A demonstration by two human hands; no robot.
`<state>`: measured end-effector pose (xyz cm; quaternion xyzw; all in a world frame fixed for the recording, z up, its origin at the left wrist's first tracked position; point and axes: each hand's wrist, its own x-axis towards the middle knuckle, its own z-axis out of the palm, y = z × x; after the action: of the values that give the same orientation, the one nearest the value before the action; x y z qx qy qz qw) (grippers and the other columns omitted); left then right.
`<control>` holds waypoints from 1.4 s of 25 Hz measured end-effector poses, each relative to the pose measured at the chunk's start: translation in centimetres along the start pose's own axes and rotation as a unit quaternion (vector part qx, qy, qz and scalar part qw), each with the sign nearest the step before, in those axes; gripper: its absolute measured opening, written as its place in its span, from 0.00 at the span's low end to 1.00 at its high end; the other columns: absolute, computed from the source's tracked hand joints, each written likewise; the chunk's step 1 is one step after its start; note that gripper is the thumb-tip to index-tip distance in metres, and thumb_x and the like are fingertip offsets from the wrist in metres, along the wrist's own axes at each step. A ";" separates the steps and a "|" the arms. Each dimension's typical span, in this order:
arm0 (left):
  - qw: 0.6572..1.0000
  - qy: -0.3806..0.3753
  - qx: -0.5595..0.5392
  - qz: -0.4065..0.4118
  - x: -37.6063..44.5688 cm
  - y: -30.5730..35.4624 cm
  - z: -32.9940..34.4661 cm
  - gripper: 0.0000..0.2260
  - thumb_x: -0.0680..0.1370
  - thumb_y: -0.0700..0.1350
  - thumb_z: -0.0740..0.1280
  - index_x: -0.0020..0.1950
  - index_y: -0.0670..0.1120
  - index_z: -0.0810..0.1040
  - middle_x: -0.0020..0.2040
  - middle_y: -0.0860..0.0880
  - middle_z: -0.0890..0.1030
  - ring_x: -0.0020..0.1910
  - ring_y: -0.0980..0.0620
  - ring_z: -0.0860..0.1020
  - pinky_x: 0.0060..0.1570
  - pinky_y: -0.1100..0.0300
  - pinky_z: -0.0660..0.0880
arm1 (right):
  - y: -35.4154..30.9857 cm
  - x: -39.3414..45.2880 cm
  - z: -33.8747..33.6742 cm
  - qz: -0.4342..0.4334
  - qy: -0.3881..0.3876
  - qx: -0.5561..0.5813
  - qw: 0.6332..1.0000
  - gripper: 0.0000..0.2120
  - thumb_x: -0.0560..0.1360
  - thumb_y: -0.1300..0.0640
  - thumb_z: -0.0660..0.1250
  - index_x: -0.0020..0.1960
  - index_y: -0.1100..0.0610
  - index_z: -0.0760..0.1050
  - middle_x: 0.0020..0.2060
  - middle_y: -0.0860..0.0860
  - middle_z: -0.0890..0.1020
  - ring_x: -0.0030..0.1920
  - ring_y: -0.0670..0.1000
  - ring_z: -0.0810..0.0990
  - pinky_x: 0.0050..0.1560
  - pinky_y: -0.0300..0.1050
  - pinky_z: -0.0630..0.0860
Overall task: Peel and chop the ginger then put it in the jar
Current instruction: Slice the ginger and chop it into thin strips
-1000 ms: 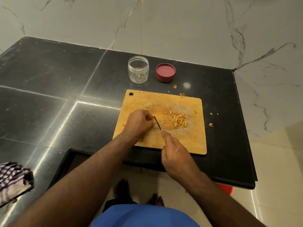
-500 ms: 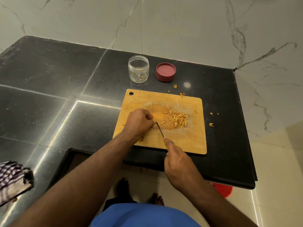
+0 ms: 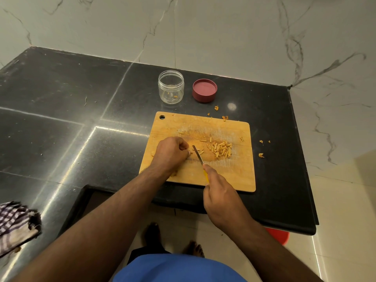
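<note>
A tan cutting board (image 3: 234,176) with pale orange ginger pieces (image 3: 220,150) lies on the glossy black surface (image 3: 61,110), near a maroon lid (image 3: 204,90), clear jar (image 3: 171,86) and purple-checked cloth (image 3: 16,224) at lower left.

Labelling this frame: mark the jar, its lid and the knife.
jar (image 3: 171,87), head view, on its clear side wall.
lid (image 3: 204,90), head view, on its pink top face.
knife (image 3: 197,156), head view, on the bare blade.

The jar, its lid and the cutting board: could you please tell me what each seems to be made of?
The jar looks like clear plastic, possibly glass: see-through walls with a threaded neck. The lid seems matte dark red plastic, with a molded rim. The cutting board appears to be pale wood or bamboo: visible grain, a hanging hole and many knife scratches.
</note>
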<state>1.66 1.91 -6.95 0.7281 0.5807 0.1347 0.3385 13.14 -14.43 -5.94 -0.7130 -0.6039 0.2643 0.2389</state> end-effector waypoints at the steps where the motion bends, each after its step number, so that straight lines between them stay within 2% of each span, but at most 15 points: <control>1: 1.000 -0.001 0.000 -0.002 0.0 0.1 0.0 0.09 0.77 0.45 0.72 0.57 0.47 0.83 0.50 0.52 0.82 0.47 0.57 0.77 0.38 0.68 0.69 | -0.1 0.3 0.1 0.003 -0.005 0.001 1.000 0.25 0.83 0.58 0.54 0.79 0.50 0.55 0.65 0.49 0.73 0.57 0.47 0.74 0.58 0.44 0.74; 12: 1.000 -0.004 -0.007 0.005 0.2 0.0 -0.1 0.06 0.76 0.43 0.72 0.53 0.47 0.85 0.48 0.52 0.84 0.44 0.57 0.78 0.35 0.71 0.67 | -0.8 2.1 0.3 0.023 -0.050 -0.041 0.998 0.25 0.83 0.57 0.52 0.79 0.49 0.52 0.63 0.54 0.74 0.56 0.54 0.75 0.56 0.54 0.75; 16: 1.000 -0.002 -0.002 0.002 0.2 0.1 0.0 0.05 0.77 0.44 0.72 0.52 0.47 0.84 0.47 0.52 0.83 0.44 0.56 0.78 0.35 0.69 0.68 | -0.8 0.5 0.2 0.024 -0.045 -0.032 0.998 0.25 0.83 0.57 0.53 0.78 0.48 0.53 0.58 0.51 0.75 0.49 0.49 0.76 0.50 0.51 0.76; 18: 1.000 -0.003 -0.003 -0.002 0.2 0.1 0.1 0.05 0.77 0.44 0.72 0.52 0.47 0.84 0.47 0.52 0.83 0.44 0.57 0.77 0.35 0.70 0.68 | -0.6 -1.0 0.2 0.039 -0.040 -0.024 0.998 0.25 0.83 0.56 0.53 0.78 0.47 0.53 0.58 0.50 0.75 0.49 0.47 0.76 0.49 0.48 0.77; 22: 1.000 -0.009 0.005 0.008 0.1 -0.1 -0.1 0.08 0.77 0.44 0.72 0.56 0.47 0.83 0.51 0.52 0.83 0.47 0.57 0.77 0.39 0.69 0.69 | -0.2 -2.0 0.0 0.026 0.026 -0.014 0.999 0.24 0.83 0.58 0.55 0.78 0.49 0.57 0.57 0.47 0.75 0.46 0.48 0.78 0.45 0.45 0.79; 24: 1.000 -0.013 0.004 0.010 0.0 -0.3 -0.1 0.10 0.78 0.43 0.71 0.59 0.46 0.83 0.54 0.51 0.83 0.49 0.57 0.77 0.46 0.66 0.71 | -0.2 -1.7 -0.3 0.023 0.039 -0.001 0.999 0.24 0.83 0.59 0.55 0.78 0.50 0.58 0.58 0.47 0.75 0.49 0.48 0.79 0.49 0.42 0.79; 26: 1.000 -0.007 0.003 0.009 -0.1 -0.3 -0.1 0.11 0.78 0.43 0.71 0.60 0.46 0.82 0.55 0.51 0.83 0.50 0.57 0.77 0.48 0.65 0.72 | -0.1 -1.2 -0.3 -0.017 0.041 -0.029 0.999 0.25 0.82 0.62 0.54 0.78 0.55 0.59 0.62 0.53 0.75 0.55 0.50 0.78 0.54 0.40 0.76; 27: 1.000 -0.003 0.002 0.007 -0.2 -0.3 -0.1 0.11 0.78 0.44 0.71 0.60 0.46 0.82 0.54 0.51 0.83 0.50 0.56 0.77 0.47 0.64 0.72 | 0.0 -1.0 -0.1 -0.041 0.039 -0.043 0.997 0.25 0.81 0.62 0.54 0.78 0.57 0.59 0.64 0.54 0.75 0.57 0.50 0.77 0.56 0.39 0.75; 29: 1.000 0.001 -0.005 0.001 -0.2 -0.2 0.0 0.10 0.78 0.44 0.72 0.59 0.47 0.82 0.53 0.51 0.83 0.49 0.56 0.77 0.45 0.65 0.71 | -0.2 -0.4 -0.1 -0.033 0.022 -0.025 0.999 0.25 0.82 0.61 0.55 0.78 0.55 0.58 0.66 0.52 0.74 0.58 0.47 0.75 0.57 0.39 0.74; 33: 1.000 -0.002 -0.008 -0.005 -0.1 -0.1 -0.1 0.07 0.77 0.44 0.72 0.55 0.47 0.84 0.50 0.51 0.83 0.47 0.56 0.78 0.40 0.66 0.71 | -0.4 0.7 0.1 -0.001 -0.023 -0.012 1.000 0.26 0.83 0.58 0.54 0.79 0.50 0.54 0.66 0.52 0.72 0.58 0.50 0.75 0.57 0.49 0.74; 35: 1.000 -0.007 -0.015 -0.005 0.1 -0.1 -0.2 0.06 0.77 0.43 0.72 0.53 0.47 0.84 0.49 0.51 0.83 0.46 0.56 0.78 0.38 0.67 0.70 | -0.4 1.1 0.2 0.001 -0.029 -0.019 0.999 0.25 0.83 0.57 0.53 0.79 0.50 0.53 0.67 0.52 0.72 0.59 0.52 0.75 0.58 0.50 0.74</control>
<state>1.49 2.04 -6.90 0.7211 0.5799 0.1361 0.3539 12.85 -13.31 -5.88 -0.7102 -0.6149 0.2734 0.2070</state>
